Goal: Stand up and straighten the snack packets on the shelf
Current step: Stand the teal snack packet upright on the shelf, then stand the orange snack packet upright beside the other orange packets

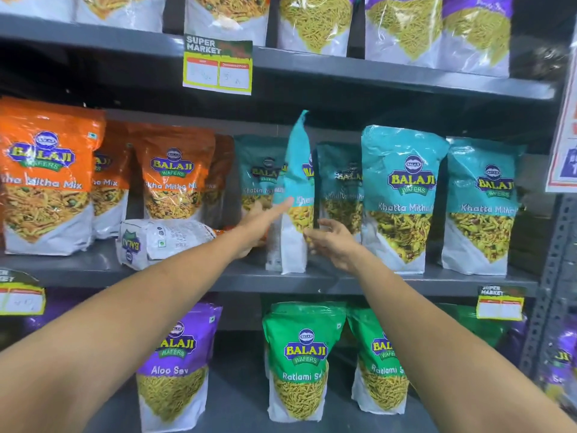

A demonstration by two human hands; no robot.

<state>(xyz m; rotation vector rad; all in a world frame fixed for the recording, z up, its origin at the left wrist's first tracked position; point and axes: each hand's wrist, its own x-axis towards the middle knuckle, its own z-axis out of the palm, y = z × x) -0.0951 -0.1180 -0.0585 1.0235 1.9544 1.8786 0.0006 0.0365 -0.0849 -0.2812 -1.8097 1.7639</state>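
A teal Khatta Mitha packet point(296, 195) stands on the middle shelf point(374, 284), turned edge-on toward me. My left hand point(259, 223) lies flat against its left side with fingers stretched out. My right hand point(334, 242) is just right of the packet's lower part, fingers spread, fingertips at its edge. An orange packet point(156, 242) lies on its side on the same shelf, left of my left forearm, white back facing out. More teal packets point(402, 198) stand upright to the right; orange Tikha Mitha Mix packets point(46, 179) stand to the left.
Yellow sev packets point(315, 23) fill the upper shelf. Below stand purple Aloo Sev point(178, 364) and green Ratlami Sev point(299, 357) packets. Price tags point(217, 64) hang from shelf edges. A perforated grey upright point(555, 276) bounds the right side.
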